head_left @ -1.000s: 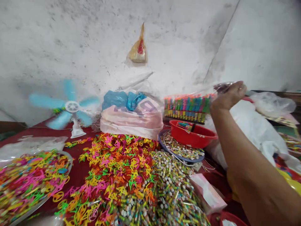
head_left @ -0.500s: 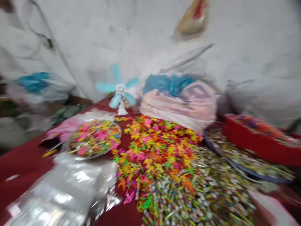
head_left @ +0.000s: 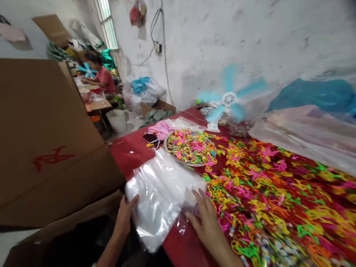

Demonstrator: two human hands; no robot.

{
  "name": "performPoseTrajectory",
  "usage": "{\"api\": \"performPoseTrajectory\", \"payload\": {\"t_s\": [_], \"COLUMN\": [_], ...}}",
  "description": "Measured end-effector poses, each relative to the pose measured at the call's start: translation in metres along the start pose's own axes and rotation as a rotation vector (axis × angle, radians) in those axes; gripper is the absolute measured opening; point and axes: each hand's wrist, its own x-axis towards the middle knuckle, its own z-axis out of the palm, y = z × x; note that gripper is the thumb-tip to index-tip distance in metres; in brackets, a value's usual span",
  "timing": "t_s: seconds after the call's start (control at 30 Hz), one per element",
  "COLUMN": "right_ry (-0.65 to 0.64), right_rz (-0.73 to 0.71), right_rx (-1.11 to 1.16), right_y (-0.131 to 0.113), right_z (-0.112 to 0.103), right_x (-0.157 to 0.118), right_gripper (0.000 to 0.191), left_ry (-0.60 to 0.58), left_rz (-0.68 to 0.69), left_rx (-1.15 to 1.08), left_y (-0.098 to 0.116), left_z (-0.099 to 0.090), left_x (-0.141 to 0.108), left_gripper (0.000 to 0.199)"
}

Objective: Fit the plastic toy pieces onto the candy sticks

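Note:
A stack of clear plastic bags (head_left: 158, 196) lies at the table's front left edge, part of it hanging over. My left hand (head_left: 124, 215) holds the stack's left edge, thumb on top and most fingers hidden. At the stack's right edge, my right hand (head_left: 205, 218) touches the plastic, thumb and fingers apart. Just behind the bags stands a round tray (head_left: 180, 162) heaped with small colourful plastic pieces. To the right of my right hand spreads a large pile of yellow, pink, green and orange plastic pieces (head_left: 258, 189).
A blue-bladed fan (head_left: 229, 99) stands at the back of the red table (head_left: 125, 152). Large cardboard boxes (head_left: 41, 148) rise on the left. Filled plastic sacks (head_left: 306, 122) lie back right. A person (head_left: 105, 79) sits at another table, near a white bucket (head_left: 116, 120).
The view has swung left, bringing the cardboard boxes and the other person into sight. Both my hands have come into view at the plastic bags.

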Motion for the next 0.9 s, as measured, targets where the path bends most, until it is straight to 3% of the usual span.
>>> {"api": "performPoseTrajectory", "payload": {"t_s": [0.1,0.2,0.33,0.5,0.57,0.67,0.73,0.8,0.9], "right_ry": [-0.097,-0.118,-0.105,0.089,0.103,0.084,0.065,0.03,-0.128], "right_rz": [-0.092,-0.019,0.087,0.317,0.363,0.209,0.109,0.151,0.281], "right_rx": [-0.196,-0.33,-0.337,-0.307,-0.267,-0.142,-0.107,-0.19,-0.371], "right_y": [-0.027,-0.025,-0.013,-0.009,-0.004,0.004,0.007,0.008,0.001], "right_z": [0.054,0.075,0.069,0.049,0.043,0.04,0.042,0.047,0.052], "right_x": [0.021,0.037,0.052,0.082,0.093,0.097,0.094,0.093,0.101], "right_gripper": [0.066,0.067,0.061,0.078,0.067,0.036,0.034,0.047,0.078], "left_ry": [-0.058,-0.005,0.039,0.019,0.011,-0.01,0.004,0.003,-0.034], "left_rz": [-0.02,-0.022,-0.029,-0.221,-0.271,-0.306,-0.291,-0.22,-0.082], "left_rx": [-0.006,0.0,-0.05,-0.191,-0.222,-0.255,-0.243,-0.194,-0.088], "left_y": [0.004,0.003,0.001,0.005,0.005,0.004,0.002,0.001,0.003], "left_z": [-0.008,-0.01,-0.006,-0.001,-0.002,-0.005,-0.007,-0.008,-0.009], "left_x": [0.006,0.002,-0.01,-0.019,-0.019,-0.017,-0.016,-0.017,-0.02], "left_gripper": [0.063,0.057,0.056,0.043,0.039,0.033,0.031,0.032,0.042]}}
